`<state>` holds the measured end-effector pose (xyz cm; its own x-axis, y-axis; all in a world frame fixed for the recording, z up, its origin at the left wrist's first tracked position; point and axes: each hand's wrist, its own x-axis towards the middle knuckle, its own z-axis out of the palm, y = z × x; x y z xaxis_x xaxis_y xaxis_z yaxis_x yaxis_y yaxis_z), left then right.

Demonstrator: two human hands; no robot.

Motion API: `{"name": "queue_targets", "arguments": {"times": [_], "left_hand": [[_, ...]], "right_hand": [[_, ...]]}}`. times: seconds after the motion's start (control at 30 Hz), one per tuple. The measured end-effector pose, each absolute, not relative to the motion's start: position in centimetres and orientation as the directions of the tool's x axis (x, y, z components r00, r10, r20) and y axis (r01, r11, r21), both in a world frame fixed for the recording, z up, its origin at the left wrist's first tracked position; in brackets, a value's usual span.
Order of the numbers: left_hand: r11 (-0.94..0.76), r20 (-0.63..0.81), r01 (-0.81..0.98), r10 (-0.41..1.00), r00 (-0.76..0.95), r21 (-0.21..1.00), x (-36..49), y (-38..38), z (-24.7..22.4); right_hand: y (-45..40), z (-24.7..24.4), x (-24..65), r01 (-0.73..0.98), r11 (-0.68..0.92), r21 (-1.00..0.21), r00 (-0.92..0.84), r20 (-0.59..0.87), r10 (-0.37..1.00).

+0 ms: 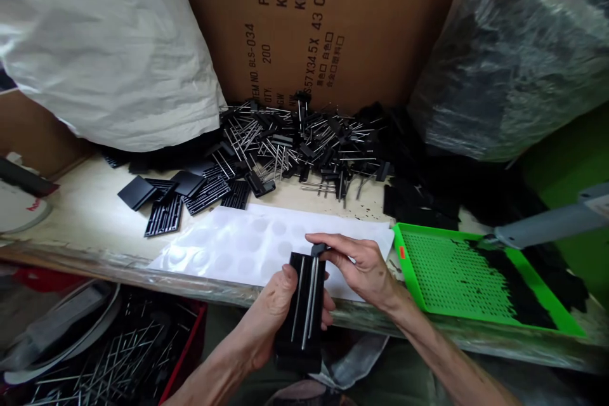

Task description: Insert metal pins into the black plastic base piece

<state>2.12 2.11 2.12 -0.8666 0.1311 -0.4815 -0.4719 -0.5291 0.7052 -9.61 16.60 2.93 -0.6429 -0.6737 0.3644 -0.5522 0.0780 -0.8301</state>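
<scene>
One black slotted holder (299,323), upright at the worktop's (95,203) six o'clock edge, fingers of the left hand (271,304) wrapped around it. One black rod-ended piece (314,273), pinched at its top by the right hand's (364,263) fingers, rods along the holder. One green basket (423,279), four o'clock. Rod pieces heaped (285,146), twelve o'clock.

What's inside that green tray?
In the green tray, thin black pieces are heaped toward the right, with small dark bits scattered elsewhere over its holed floor. The heap covers the floor beneath it, so anything under there is hidden.
</scene>
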Motion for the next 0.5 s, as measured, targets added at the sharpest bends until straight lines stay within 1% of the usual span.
{"name": "queue_targets", "arguments": {"times": [0.1,0.17,0.3,0.5], "left_hand": [[-0.509,-0.491,-0.448,0.058,-0.869,0.735,2.3,2.5,2.5],[-0.49,-0.488,-0.441,0.036,-0.872,0.752,2.3,2.7,2.9],[-0.421,-0.489,-0.455,0.031,-0.872,0.785,2.0,2.8,3.4],[-0.355,-0.465,-0.46,0.077,-0.882,0.814,2.6,2.8,3.2]], "right_hand": [[16.7,2.9,-9.3,-0.575,0.102,-0.811,-0.635,0.365,-0.681],[16.7,3.0,-9.1,-0.606,0.096,-0.789,-0.615,0.39,-0.685],[16.9,3.6,-9.4,-0.666,0.069,-0.743,-0.558,0.436,-0.706],[16.8,4.0,-9.9,-0.662,0.07,-0.746,-0.486,0.356,-0.798]]}}
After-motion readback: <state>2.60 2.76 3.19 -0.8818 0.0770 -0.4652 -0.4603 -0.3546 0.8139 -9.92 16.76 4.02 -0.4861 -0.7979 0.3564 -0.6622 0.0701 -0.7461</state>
